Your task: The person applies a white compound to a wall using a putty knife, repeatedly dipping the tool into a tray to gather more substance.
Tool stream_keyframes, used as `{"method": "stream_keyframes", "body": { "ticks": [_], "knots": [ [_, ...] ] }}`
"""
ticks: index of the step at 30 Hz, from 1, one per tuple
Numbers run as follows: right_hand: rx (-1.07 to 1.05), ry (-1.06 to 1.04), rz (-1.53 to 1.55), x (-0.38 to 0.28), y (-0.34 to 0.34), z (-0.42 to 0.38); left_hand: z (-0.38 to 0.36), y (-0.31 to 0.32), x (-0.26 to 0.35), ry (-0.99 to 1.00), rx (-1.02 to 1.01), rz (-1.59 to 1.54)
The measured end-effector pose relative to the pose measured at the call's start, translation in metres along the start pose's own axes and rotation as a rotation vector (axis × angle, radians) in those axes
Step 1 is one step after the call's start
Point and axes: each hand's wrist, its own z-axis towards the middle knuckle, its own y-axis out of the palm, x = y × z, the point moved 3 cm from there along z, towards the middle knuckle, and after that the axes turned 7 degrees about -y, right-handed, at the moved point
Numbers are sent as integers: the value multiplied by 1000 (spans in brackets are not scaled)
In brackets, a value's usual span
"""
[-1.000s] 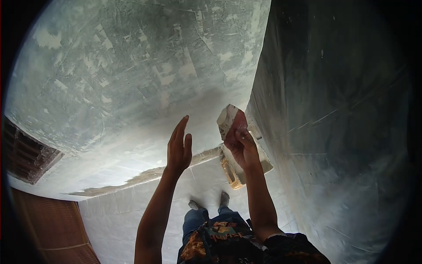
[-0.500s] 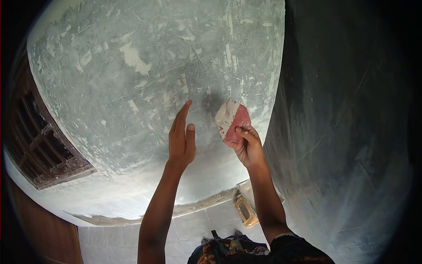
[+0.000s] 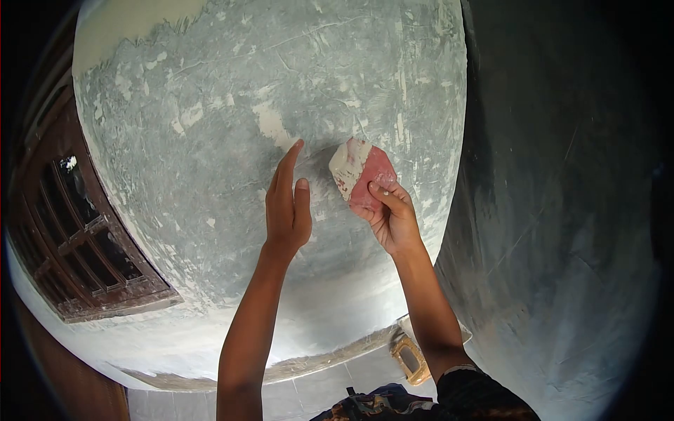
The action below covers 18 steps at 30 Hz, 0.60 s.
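In the head view, my right hand (image 3: pixel 394 216) grips a flat pink putty scraper (image 3: pixel 378 172), thumb on its near face and fingers behind. Dried-looking cream putty (image 3: pixel 347 163) covers the scraper's upper left part, with a ragged border. My left hand (image 3: pixel 288 200) is raised to the left of it, fingers stretched upward and thumb apart, holding nothing. Both hands are in front of a grey wall (image 3: pixel 210 168) streaked with cream patches. The fingers behind the scraper are partly hidden.
A brown wooden window frame (image 3: pixel 98 242) with dark panes is set in the wall at left. At right stands a darker grey wall (image 3: pixel 554 210). Below, a gold-coloured framed object (image 3: pixel 411 361) rests near the wall's foot on grey floor tiles (image 3: pixel 309 388).
The view has shifted, so the wall, window and gold-framed object appear farther right and lower. My right hand with the scraper sits slightly higher and nearer the left hand.
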Motion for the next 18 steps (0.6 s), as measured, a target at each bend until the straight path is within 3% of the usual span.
{"method": "stream_keyframes", "body": {
  "ticks": [9,18],
  "knots": [
    [-107,-112,-106,-33,49,72,62,-16,-7,174,77,46],
    [-353,-624,-691,-119,158,197,174,-54,-4,345,282,214]
  ]
}}
